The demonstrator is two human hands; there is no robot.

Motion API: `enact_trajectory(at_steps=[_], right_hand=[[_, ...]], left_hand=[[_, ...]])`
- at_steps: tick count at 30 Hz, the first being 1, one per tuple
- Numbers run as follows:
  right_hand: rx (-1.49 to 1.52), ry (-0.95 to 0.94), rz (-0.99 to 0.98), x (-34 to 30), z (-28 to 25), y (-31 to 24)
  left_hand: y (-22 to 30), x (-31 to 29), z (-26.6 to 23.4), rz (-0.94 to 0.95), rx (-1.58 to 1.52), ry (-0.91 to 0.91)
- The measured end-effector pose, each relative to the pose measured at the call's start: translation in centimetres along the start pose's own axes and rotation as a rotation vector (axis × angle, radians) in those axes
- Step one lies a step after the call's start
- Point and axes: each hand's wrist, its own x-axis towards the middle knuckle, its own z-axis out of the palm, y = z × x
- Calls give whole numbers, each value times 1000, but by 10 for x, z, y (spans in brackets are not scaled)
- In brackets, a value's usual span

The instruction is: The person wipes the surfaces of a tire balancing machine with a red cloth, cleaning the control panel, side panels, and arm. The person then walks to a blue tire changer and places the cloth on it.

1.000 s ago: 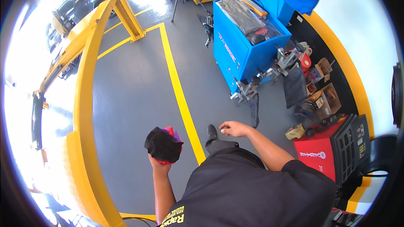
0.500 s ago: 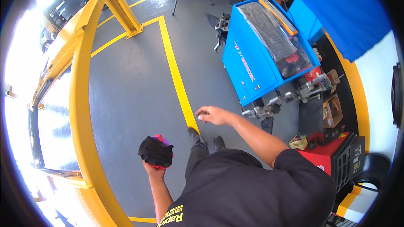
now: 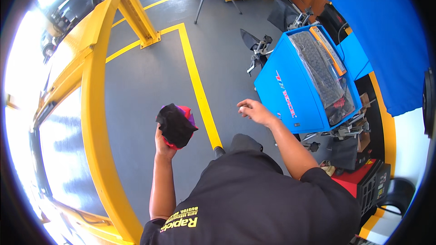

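My left hand (image 3: pixel 163 147) is closed around a bundle of cloths (image 3: pixel 176 126), held out over the floor to the left. The cloth on top is black, with red and purple fabric showing at its edges. My left fingers are largely behind the bundle. My right hand (image 3: pixel 257 112) hangs in the air in front of me, its fingers curled inward. A small pale spot shows at its fingertips; whether that is a held object or a nail I cannot make out. Nearest to this hand is a blue cabinet cart (image 3: pixel 284 81), which it does not appear to touch.
Yellow lift posts (image 3: pixel 91 131) rise at the left. A yellow floor line (image 3: pixel 197 81) runs ahead. On the cart lie a plastic-wrapped keyboard (image 3: pixel 315 63) and an orange box (image 3: pixel 328 51); metal clamps (image 3: pixel 260 50) stick out from it. A red machine (image 3: pixel 356 179) stands at the right.
I have moved forward, and the cart and red machine sit differently in view. My left hand has risen with the cloth bundle. The right hand has moved up and right, fingers still curled.
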Motion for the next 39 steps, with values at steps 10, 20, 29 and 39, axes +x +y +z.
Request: enact_trajectory(at_steps=[10, 20, 29, 39], right_hand=[[66, -113, 198, 121, -46, 16], [-149, -46, -118, 341, -122, -121], [-110, -107, -80, 472, -77, -215], [46, 82, 50, 521, -86, -211]], left_hand=[[28, 165, 4, -85, 23, 99], [109, 314, 50, -5, 91, 60], [174, 476, 39, -115, -8, 4], [284, 646, 83, -231, 203, -111]])
